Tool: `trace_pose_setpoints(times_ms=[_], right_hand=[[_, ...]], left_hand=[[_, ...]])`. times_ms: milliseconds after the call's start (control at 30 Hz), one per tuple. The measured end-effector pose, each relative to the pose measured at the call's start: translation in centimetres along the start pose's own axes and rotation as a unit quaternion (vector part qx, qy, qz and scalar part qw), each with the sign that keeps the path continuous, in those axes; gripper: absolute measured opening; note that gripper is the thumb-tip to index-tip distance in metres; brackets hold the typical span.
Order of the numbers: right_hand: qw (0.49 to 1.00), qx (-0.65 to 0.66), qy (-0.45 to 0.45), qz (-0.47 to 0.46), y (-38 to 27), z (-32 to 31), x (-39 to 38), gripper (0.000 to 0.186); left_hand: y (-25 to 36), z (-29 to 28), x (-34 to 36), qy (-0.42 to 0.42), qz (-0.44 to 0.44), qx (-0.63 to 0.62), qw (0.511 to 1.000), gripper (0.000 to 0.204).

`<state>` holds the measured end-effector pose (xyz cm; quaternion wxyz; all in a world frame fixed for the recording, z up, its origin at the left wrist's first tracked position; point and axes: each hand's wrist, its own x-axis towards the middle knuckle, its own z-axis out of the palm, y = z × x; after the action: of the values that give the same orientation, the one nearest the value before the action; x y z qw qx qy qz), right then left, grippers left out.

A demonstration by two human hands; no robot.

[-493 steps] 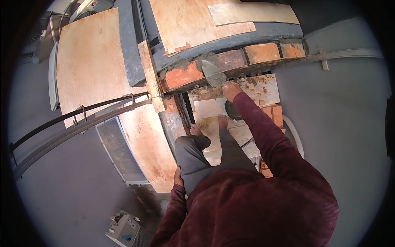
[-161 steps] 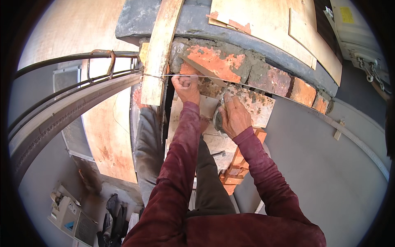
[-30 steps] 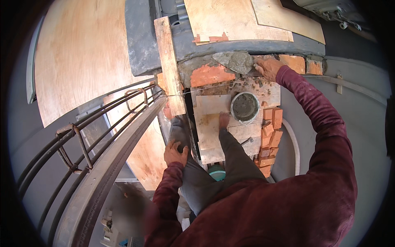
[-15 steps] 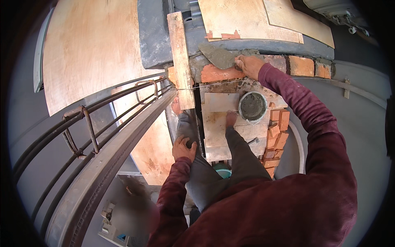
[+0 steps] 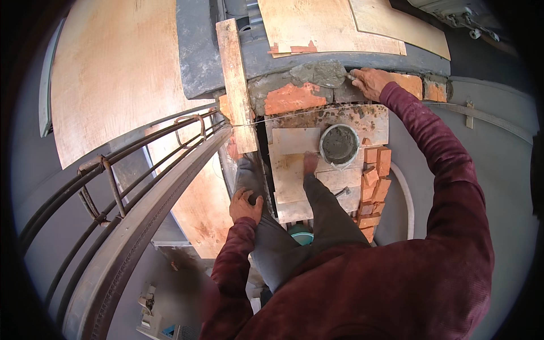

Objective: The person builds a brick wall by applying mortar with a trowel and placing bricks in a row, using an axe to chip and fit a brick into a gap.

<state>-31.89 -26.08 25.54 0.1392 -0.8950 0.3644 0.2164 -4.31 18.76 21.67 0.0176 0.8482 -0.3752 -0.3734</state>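
My right hand (image 5: 369, 83) grips the handle of a mortar-smeared trowel (image 5: 317, 72), whose blade lies over the brick course (image 5: 294, 100) along the grey ledge. A pale string (image 5: 300, 113) crosses just in front of those bricks, reaching an upright-lying wooden plank (image 5: 235, 73). My left hand (image 5: 246, 207) rests on my left knee with its fingers spread and slightly bent, holding nothing. A bucket of grey mortar (image 5: 339, 145) stands on the stained boards below the bricks, right of my bare foot.
Loose bricks (image 5: 371, 204) are stacked right of the boards, beside a pale hose (image 5: 407, 192). A steel beam (image 5: 141, 238) with rebar runs along the left. Plywood sheets (image 5: 113, 68) lie upper left and top. A teal basin (image 5: 301, 238) shows between my legs; equipment sits bottom left.
Since half a second ago my right hand and trowel have shifted right along the bricks. Five seconds ago my left hand was up at the string; now it is on my knee.
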Motion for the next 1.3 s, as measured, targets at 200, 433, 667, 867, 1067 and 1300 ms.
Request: trace_pose_setpoints(times_ms=[200,433,667,867,1067,1300], right_hand=[[0.995,0.008,0.044,0.094,5.0,-3.3,-8.9,0.035],[0.949,0.224,0.070,0.212,1.2,1.7,-30.5,0.036],[0.865,0.271,0.203,0.371,-5.6,27.5,-30.7,0.034],[0.711,0.352,0.386,0.471,-11.3,43.0,-18.8,0.032],[0.673,0.439,0.136,0.579,-11.0,50.0,-10.2,0.033],[0.750,0.398,-0.103,0.518,-8.2,50.0,-19.4,0.039]], left_hand=[[-0.7,0.5,-0.5,-0.007,0.017,0.021,1.000,0.043],[-2.3,1.2,-0.7,-0.040,0.037,0.098,0.994,0.040],[-2.9,0.5,-1.9,-0.079,0.137,0.166,0.973,0.039],[-1.4,1.1,-1.9,-0.100,0.184,0.230,0.950,0.040],[-0.1,1.5,-1.4,-0.121,0.206,0.272,0.932,0.038],[0.8,1.0,-1.4,-0.119,0.191,0.263,0.938,0.038]])
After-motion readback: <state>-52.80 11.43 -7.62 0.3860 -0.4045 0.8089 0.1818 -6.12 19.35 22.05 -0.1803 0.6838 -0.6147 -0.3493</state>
